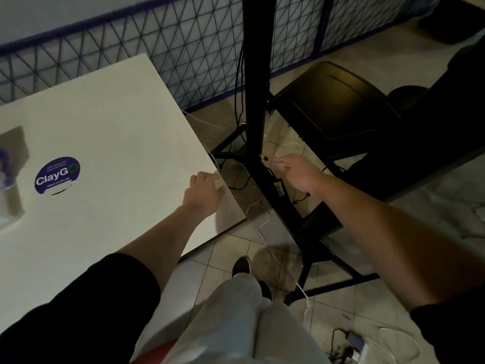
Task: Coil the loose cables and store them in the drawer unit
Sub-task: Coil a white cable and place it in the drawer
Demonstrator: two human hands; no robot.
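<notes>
Left hand (206, 191) lies flat, fingers relaxed, on the white table (105, 132) corner. Right hand (299, 173) reaches out loose-fingered, holding nothing, toward the thin white cable (263, 233) trailing across the floor. Looks light, limp, tangle-prone; pinch near its plug end.

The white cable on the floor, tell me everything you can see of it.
The white cable is thin and looks plastic-coated. It lies loose and uncoiled on the tiled floor, snaking in soft bends from beside the table corner, past the black stand's base, toward the bottom right. No plug on it is clear in the dim light. Neither hand visibly holds this stretch of it.
</notes>
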